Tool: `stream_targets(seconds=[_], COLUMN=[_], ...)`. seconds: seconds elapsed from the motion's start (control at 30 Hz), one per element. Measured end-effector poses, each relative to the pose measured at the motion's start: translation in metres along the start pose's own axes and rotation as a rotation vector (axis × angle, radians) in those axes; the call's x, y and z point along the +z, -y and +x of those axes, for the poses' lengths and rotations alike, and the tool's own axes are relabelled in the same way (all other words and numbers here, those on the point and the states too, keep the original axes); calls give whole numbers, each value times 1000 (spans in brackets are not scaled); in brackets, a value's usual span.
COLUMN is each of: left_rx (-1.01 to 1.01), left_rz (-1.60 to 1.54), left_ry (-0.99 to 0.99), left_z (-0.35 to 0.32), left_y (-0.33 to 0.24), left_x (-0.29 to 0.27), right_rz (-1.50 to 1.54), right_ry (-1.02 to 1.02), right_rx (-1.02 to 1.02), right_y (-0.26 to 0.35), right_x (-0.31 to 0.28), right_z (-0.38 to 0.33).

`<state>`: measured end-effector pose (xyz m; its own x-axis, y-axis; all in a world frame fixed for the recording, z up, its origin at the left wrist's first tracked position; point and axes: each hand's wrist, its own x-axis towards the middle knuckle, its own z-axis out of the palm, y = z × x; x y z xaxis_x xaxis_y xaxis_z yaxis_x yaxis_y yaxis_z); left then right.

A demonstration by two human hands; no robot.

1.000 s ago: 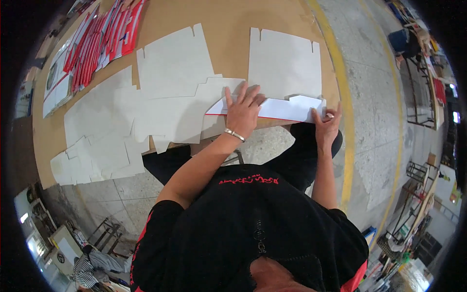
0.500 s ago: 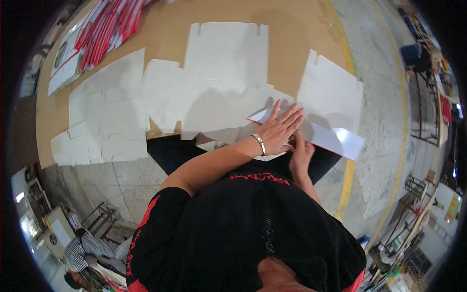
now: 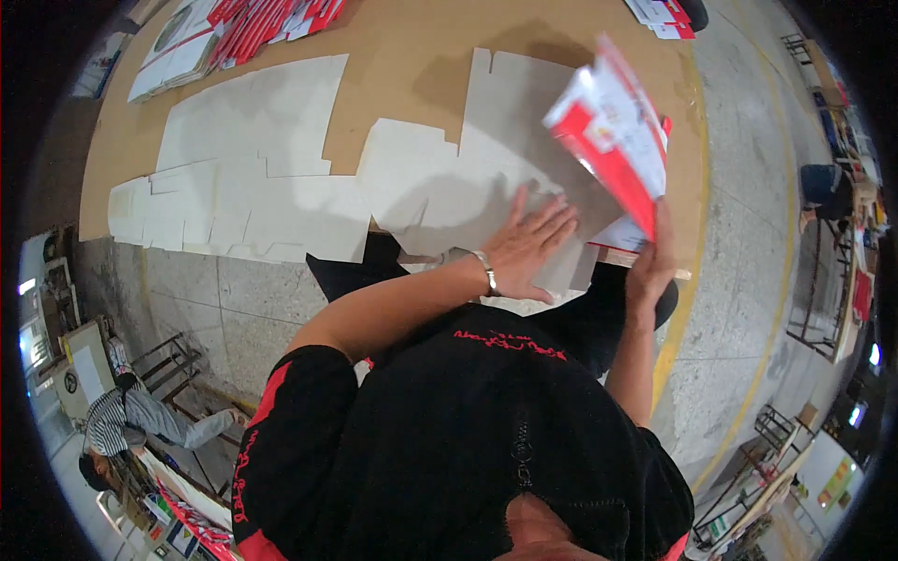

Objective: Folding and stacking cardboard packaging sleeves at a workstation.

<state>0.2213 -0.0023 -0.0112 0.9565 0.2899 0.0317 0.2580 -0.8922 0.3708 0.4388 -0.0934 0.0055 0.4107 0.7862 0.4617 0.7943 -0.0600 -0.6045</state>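
My left hand (image 3: 533, 245), with a metal band at its wrist, lies flat with fingers spread on a whitish, flat-cut cardboard sheet (image 3: 440, 187). To its right, my right hand (image 3: 652, 269) pinches the lower end of a red-and-white printed card piece (image 3: 613, 131). That piece is raised and tilted over the sheets, a little blurred at its far end. Below it, near the right hand, part of a white card flap (image 3: 622, 232) shows. My right thumb is partly hidden.
More overlapping cardboard blanks (image 3: 253, 122) cover the left of the brown table (image 3: 402, 79). A pile of red-and-white folded pieces (image 3: 271, 23) lies at the far left, with a smaller stack (image 3: 662, 17) at the far right. Another person (image 3: 140, 421) is at lower left.
My right hand has moved right and lifted the printed card piece off the sheets, its red side now showing. My left hand stays flat on the cardboard. The whole view has shifted.
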Motion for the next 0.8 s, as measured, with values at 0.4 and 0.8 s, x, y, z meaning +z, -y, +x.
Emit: stream_targets(seconds=[0.4, 0.8], left_rx=[-79, -472], left_rz=[-88, -462], left_ry=[-175, -410], left_z=[-75, -18], left_y=[129, 140], left_x=[-47, -19], right_rz=[0, 29], right_ry=[12, -16], right_rx=[1, 245], right_y=[-57, -67], right_x=[5, 5], right_z=[16, -2])
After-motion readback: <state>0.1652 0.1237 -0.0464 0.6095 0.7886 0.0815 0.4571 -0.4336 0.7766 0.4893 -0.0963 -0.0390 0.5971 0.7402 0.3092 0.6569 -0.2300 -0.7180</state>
